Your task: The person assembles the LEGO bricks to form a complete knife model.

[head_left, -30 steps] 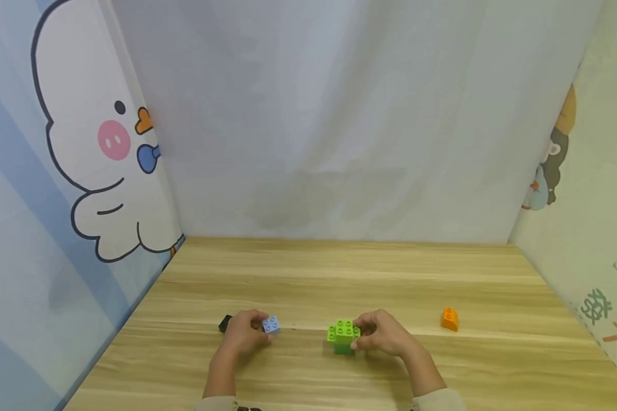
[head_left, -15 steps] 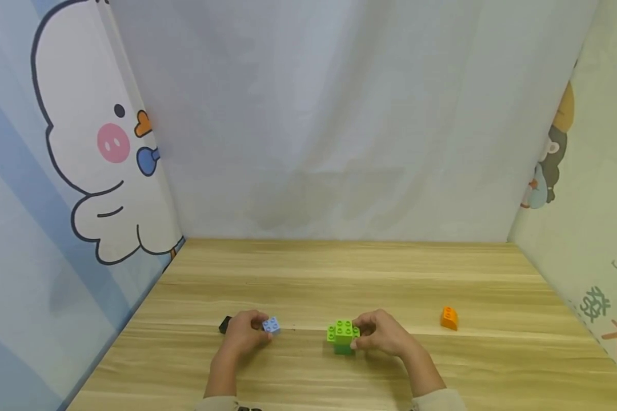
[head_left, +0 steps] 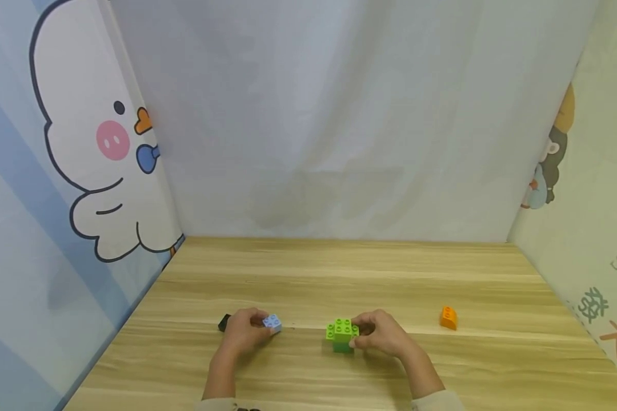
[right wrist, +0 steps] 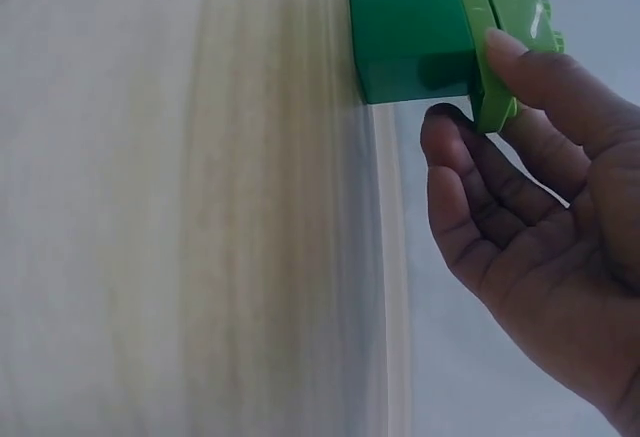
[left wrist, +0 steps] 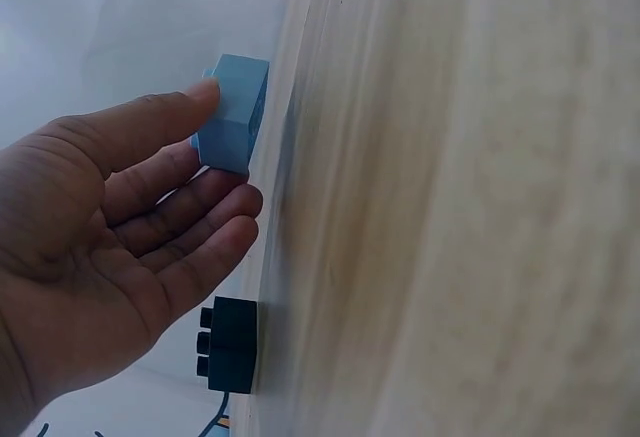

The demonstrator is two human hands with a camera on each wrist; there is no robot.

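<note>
My left hand (head_left: 244,331) pinches a light blue toy brick (head_left: 272,323) between thumb and fingers. In the left wrist view that brick (left wrist: 232,117) is tilted, and its underside partly shows just off the tabletop. A black brick (head_left: 224,322) lies beside the left hand, partly covered by it in the head view. My right hand (head_left: 383,333) grips a stack of green bricks (head_left: 343,331) by its right side. In the right wrist view, a dark green block (right wrist: 412,42) forms the base, under a light green plate (right wrist: 482,57) and a light green brick (right wrist: 520,12).
An orange brick with a curved side (head_left: 448,318) lies on the wooden table (head_left: 391,274) to the right of the right hand. A pale curtain (head_left: 339,142) hangs behind the table, with printed cloths (head_left: 103,142) at the sides.
The left thumb has come onto the near side of the light blue brick, which has shifted and tilted slightly. The right hand and green stack stay in place.
</note>
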